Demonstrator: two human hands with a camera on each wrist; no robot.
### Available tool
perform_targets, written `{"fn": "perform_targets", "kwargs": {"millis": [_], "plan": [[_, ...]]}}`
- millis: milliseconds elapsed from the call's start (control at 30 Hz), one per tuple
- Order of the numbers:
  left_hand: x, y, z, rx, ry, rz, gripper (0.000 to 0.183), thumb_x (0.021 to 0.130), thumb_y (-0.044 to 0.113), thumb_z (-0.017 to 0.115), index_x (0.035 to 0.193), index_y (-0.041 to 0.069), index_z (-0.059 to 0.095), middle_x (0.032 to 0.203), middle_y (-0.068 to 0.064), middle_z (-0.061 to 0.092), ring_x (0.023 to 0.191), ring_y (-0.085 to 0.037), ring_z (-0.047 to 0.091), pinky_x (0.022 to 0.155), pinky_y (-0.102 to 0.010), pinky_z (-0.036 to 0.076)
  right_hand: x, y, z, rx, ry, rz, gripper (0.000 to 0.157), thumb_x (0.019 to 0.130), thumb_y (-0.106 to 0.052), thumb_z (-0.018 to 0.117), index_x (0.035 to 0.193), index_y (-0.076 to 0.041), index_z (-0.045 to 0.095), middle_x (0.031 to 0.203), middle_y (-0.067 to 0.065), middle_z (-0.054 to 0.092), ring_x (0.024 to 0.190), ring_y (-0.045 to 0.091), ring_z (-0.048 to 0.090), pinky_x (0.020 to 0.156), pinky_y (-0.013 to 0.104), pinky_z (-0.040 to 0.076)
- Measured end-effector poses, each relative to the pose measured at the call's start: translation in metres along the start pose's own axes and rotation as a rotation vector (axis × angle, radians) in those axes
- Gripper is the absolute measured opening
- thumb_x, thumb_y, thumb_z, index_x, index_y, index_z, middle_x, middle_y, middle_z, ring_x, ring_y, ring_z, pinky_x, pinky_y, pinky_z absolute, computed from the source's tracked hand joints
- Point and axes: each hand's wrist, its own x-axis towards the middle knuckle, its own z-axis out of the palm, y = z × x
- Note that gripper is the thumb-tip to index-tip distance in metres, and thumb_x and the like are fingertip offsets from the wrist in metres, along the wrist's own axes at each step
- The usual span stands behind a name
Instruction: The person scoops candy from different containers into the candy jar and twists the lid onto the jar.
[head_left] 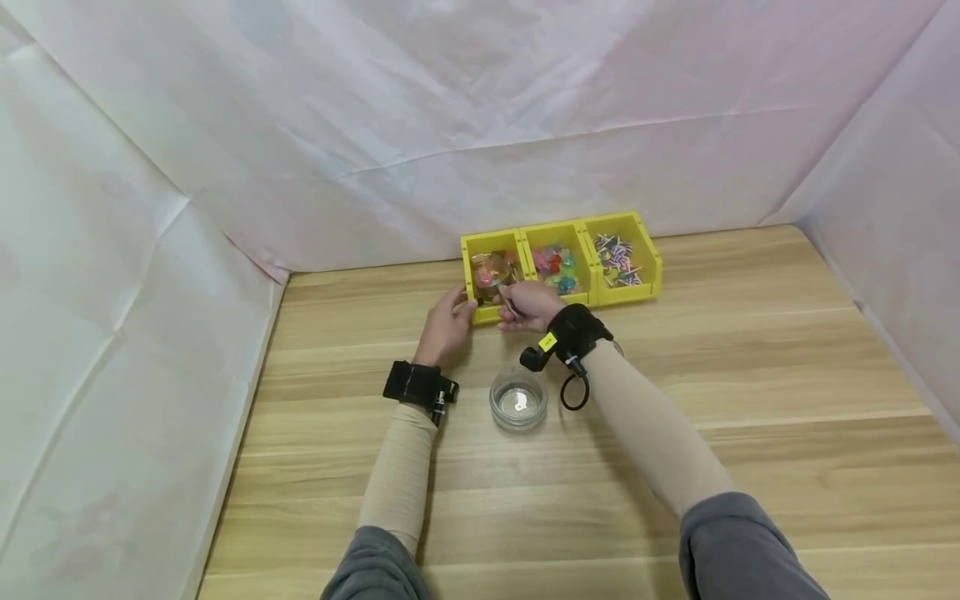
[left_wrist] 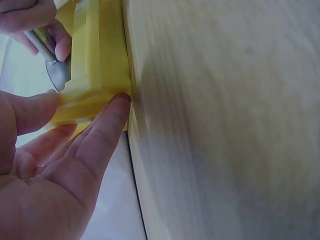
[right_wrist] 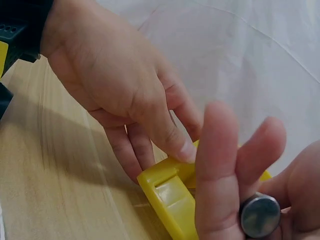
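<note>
In the head view, my left hand [head_left: 444,325] grips the front left corner of the leftmost yellow bin [head_left: 487,314]. Its thumb lies on the rim and its fingers against the outer wall in the left wrist view. My right hand [head_left: 531,303] holds a metal spoon [left_wrist: 59,74] by its round handle, whose flat end [right_wrist: 260,216] shows in the right wrist view. The spoon's wide round bowl is inside the leftmost bin, over small pinkish and orange pieces [head_left: 512,257]. Fingers and the bin wall hide part of the spoon.
A clear glass jar [head_left: 517,404] stands on the wooden table [head_left: 337,467] between the forearms. Beside the leftmost bin, the middle bin holds colourful translucent pieces [head_left: 557,265], and the right bin striped lollipop-like sticks [head_left: 617,260]. White cloth [head_left: 450,100] hangs behind the bins.
</note>
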Motion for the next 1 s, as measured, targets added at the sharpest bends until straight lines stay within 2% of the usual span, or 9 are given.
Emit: {"fn": "perform_targets", "kwargs": {"millis": [267, 467, 767, 1000], "plan": [[0.001, 0.0, 0.0, -0.002, -0.013, 0.005, 0.047, 0.104, 0.024, 0.05, 0.151, 0.021, 0.042, 0.145, -0.014, 0.053, 0.135, -0.032, 0.048, 0.11, -0.049, 0.043, -0.009, 0.002, -0.002, 0.042, 0.005, -0.011, 0.042, 0.109, -0.024, 0.035, 0.137, 0.006, 0.042, 0.062, 0.001, 0.049, 0.05, 0.009, 0.049, 0.059, 0.024, 0.058], [0.002, -0.001, 0.0, -0.01, -0.019, -0.007, 0.047, 0.104, 0.025, 0.05, 0.151, 0.023, 0.042, 0.146, -0.013, 0.052, 0.134, -0.032, 0.049, 0.109, -0.047, 0.044, -0.015, 0.004, -0.004, 0.032, 0.019, -0.016, 0.041, 0.109, -0.024, 0.036, 0.136, 0.006, 0.044, 0.065, 0.001, 0.05, 0.049, 0.009, 0.05, 0.058, 0.023, 0.059], [0.001, 0.0, -0.003, -0.024, -0.031, -0.026, 0.046, 0.105, 0.026, 0.05, 0.15, 0.024, 0.042, 0.148, -0.011, 0.05, 0.138, -0.03, 0.045, 0.113, -0.048, 0.039, -0.023, 0.01, -0.006, 0.049, 0.02, -0.036, 0.041, 0.109, -0.023, 0.037, 0.135, 0.007, 0.045, 0.063, 0.002, 0.048, 0.05, 0.009, 0.05, 0.054, 0.023, 0.057], [-0.001, 0.0, -0.004, -0.024, -0.04, -0.016, 0.046, 0.105, 0.025, 0.049, 0.15, 0.024, 0.042, 0.149, -0.012, 0.049, 0.139, -0.031, 0.044, 0.113, -0.05, 0.039, -0.028, 0.013, -0.007, 0.048, -0.006, -0.057, 0.043, 0.109, -0.024, 0.037, 0.138, 0.007, 0.043, 0.063, 0.001, 0.048, 0.051, 0.009, 0.05, 0.054, 0.023, 0.057]]}}
